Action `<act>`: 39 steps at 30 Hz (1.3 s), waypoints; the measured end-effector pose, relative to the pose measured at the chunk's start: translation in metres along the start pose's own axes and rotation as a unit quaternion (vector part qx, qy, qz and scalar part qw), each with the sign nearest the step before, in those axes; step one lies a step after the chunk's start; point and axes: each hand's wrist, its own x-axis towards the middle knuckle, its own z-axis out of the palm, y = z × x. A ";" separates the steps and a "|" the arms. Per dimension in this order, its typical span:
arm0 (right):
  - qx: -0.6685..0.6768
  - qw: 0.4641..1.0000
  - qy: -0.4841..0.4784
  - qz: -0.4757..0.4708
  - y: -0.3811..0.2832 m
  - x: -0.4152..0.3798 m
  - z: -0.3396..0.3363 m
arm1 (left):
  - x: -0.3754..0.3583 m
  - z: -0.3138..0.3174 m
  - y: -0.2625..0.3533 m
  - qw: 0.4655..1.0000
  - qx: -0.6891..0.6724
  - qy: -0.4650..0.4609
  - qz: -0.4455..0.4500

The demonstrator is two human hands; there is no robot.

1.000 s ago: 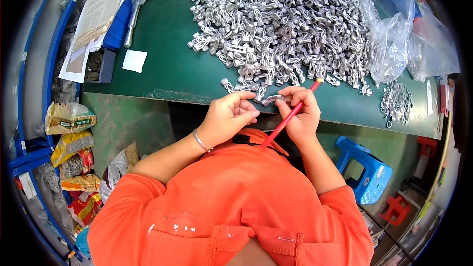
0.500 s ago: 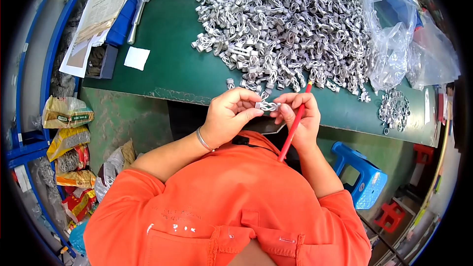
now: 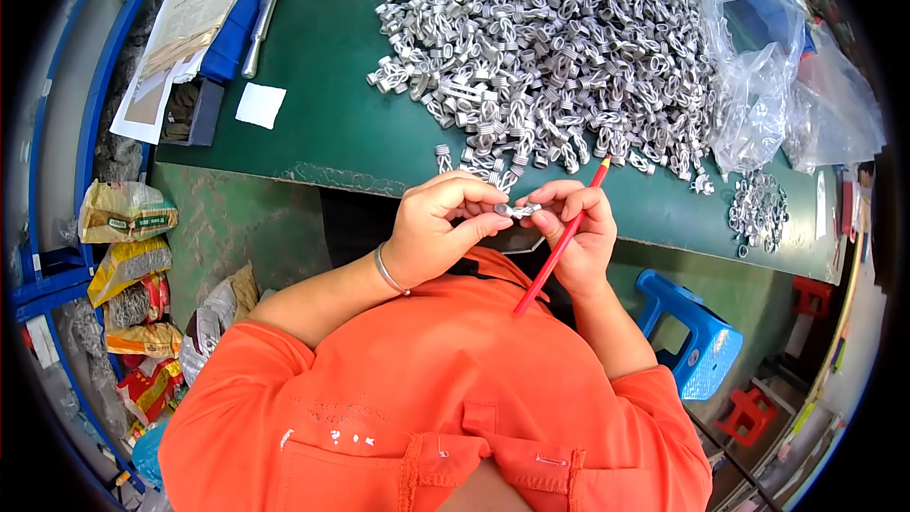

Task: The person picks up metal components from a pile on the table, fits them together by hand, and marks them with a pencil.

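Note:
Between my two hands, at the table's front edge, is a small silvery metal piece (image 3: 518, 211). My left hand (image 3: 445, 218) pinches its left end between thumb and fingers, and a metal bangle circles that wrist. The fingertips of my right hand (image 3: 580, 228) hold its right end. A red pencil (image 3: 559, 245) also rests in my right hand, slanting across it with the yellowish tip pointing up. Just beyond my hands, a large heap of similar metal pieces (image 3: 550, 47) covers much of the green table (image 3: 322, 114).
White paper square (image 3: 260, 105), papers (image 3: 194, 28) and a blue bin (image 3: 230, 43) lie left. Clear plastic bags (image 3: 754, 76) and a small pile of metal rings (image 3: 758, 213) are right. Below stand a blue stool (image 3: 697, 337) and floor bags (image 3: 130, 213).
The metal piece has turned between my fingertips and now shows a narrower side. The red pencil has tilted, its tip shifting right and its lower end left.

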 end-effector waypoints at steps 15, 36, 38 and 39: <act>-0.182 0.967 -0.033 -0.173 -0.013 0.001 0.011 | -0.002 0.007 -0.006 0.973 -0.177 0.012 -0.147; -0.510 0.834 -0.070 -0.199 -0.004 0.021 0.005 | -0.020 -0.011 -0.013 0.979 0.067 -0.095 -0.167; -0.468 0.865 -0.015 -0.180 -0.009 0.016 0.007 | -0.016 -0.010 -0.011 0.978 0.014 -0.078 -0.195; -0.398 0.907 -0.001 -0.136 -0.010 0.013 0.008 | -0.014 -0.008 -0.011 0.978 0.012 -0.077 -0.195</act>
